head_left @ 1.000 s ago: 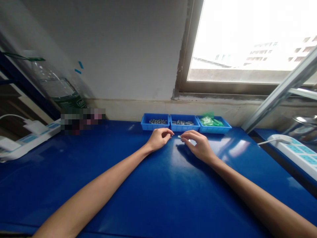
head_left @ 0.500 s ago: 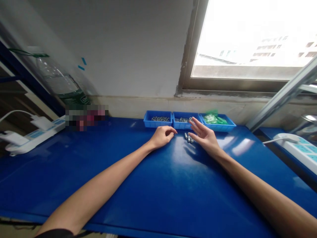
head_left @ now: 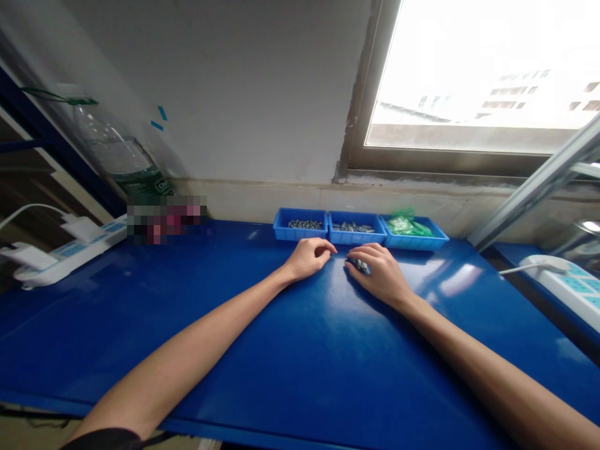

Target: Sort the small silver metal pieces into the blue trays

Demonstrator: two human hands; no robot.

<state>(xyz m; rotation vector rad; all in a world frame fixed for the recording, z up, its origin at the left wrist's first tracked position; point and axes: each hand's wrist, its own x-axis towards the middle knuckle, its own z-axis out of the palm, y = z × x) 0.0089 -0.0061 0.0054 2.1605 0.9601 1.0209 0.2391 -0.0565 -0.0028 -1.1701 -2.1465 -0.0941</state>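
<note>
On the blue table, my left hand (head_left: 308,259) rests in front of the left bin, thumb and fingers curled into a pinch. Whatever lies between those fingertips is too small to make out. Just to the right, my right hand (head_left: 382,272) is low on the tabletop, its fingers and thumb curved round several small metal cylinders (head_left: 359,265). The hand partly hides them. Behind the hands stand a blue bin of small metal parts (head_left: 300,234), a middle bin of longer metal pieces (head_left: 356,237) and a right bin (head_left: 416,242) with a green plastic bag (head_left: 407,224).
A power strip (head_left: 70,251) with plugs lies at the left, near a large clear bottle (head_left: 117,153) and a blurred patch. Another power strip (head_left: 567,284) is at the right, past a slanted metal post (head_left: 529,187). Wall and window (head_left: 469,137) bound the back.
My right hand has come down from above, its spread fingers now bent around the metal cylinders on the table. My left hand has stayed in its pinch at nearly the same spot.
</note>
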